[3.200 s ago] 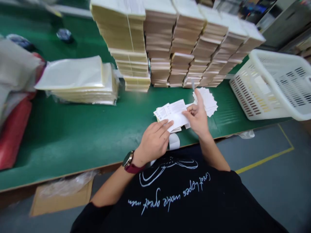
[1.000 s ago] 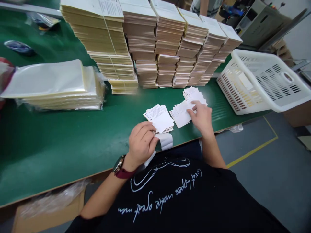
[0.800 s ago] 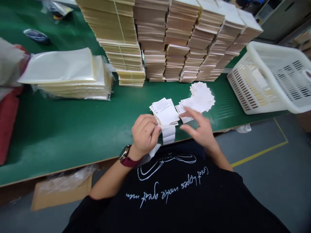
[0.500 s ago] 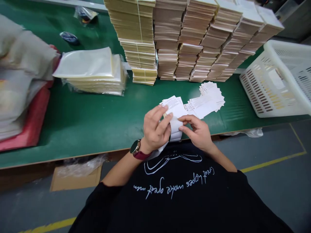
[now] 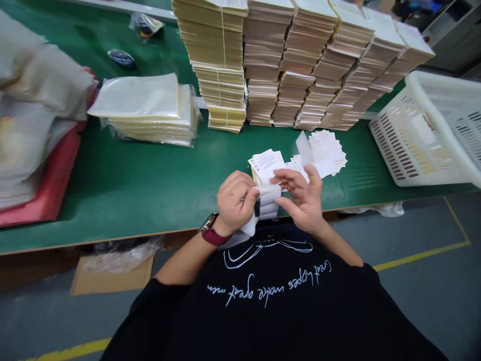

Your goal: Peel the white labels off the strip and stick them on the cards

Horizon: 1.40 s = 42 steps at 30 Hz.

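My left hand [image 5: 236,203], with a dark watch on its wrist, is closed on a white folded strip [image 5: 269,200] at the table's front edge. A loose tail of the strip hangs under that hand. To the right, my right hand [image 5: 300,198] has its fingers spread, with the thumb by the strip's right edge. A single white card [image 5: 304,147] stands tilted just beyond its fingertips; whether a finger touches it I cannot tell. Printed cards [image 5: 266,163] lie in a small pile past my left hand. Another spread pile of white cards [image 5: 329,153] lies farther right.
Tall stacks of paper cards [image 5: 263,50] line the back of the green table [image 5: 150,190]. Left of them lies a pack of clear bags [image 5: 139,100], near a red tray [image 5: 56,185] of wrapped goods. A white plastic basket [image 5: 398,145] stands at the right.
My right hand has let go of the strip and opened its fingers upward. The tilted card now shows above the right pile. My left hand has closed tighter and lower on the strip.
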Available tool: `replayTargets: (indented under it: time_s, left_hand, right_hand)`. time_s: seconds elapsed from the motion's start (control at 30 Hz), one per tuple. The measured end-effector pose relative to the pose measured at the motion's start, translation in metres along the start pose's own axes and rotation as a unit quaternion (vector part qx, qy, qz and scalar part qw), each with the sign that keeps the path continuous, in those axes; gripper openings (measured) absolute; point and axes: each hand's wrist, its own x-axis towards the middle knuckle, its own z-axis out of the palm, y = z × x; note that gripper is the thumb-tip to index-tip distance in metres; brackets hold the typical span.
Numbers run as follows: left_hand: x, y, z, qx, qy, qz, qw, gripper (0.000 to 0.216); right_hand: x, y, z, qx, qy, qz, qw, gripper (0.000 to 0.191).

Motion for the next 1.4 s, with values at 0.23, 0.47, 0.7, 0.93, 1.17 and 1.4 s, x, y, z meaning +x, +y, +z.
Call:
replayTargets:
  time_s: [0.23, 0.47, 0.7, 0.93, 1.17, 1.4]
  left_hand:
    - [0.0, 0.004, -0.001, 0.135, -0.006, 0.071, 0.988, 0.023]
    - [0.002, 0.003, 0.001, 0.013, -0.099, 0.047, 0.994, 0.016]
    - [0.005, 0.003, 0.0, -0.069, -0.118, -0.013, 0.99, 0.012]
    - [0.006, -0.003, 0.001, -0.069, -0.163, -0.008, 0.984, 0.01]
    - [0.005, 0.0, 0.002, 0.01, -0.15, 0.037, 0.988, 0.015]
    - [-0.002, 0.0, 0.0, 0.152, -0.148, 0.104, 0.972, 0.006]
  right_hand:
    - [-0.002, -0.002, 0.005, -0.016, 0.023, 0.092, 0.995, 0.067]
    - [-0.003, 0.001, 0.0, -0.089, 0.048, 0.036, 0.994, 0.066]
    - [-0.003, 0.007, -0.003, -0.279, 0.079, -0.173, 0.941, 0.078]
    - [0.007, 0.0, -0.006, -0.298, 0.042, -0.233, 0.925, 0.07]
    - [0.01, 0.0, -0.001, -0.244, 0.169, -0.26, 0.919, 0.057]
    - [0.043, 0.006, -0.023, -0.133, 0.287, -0.048, 0.947, 0.034]
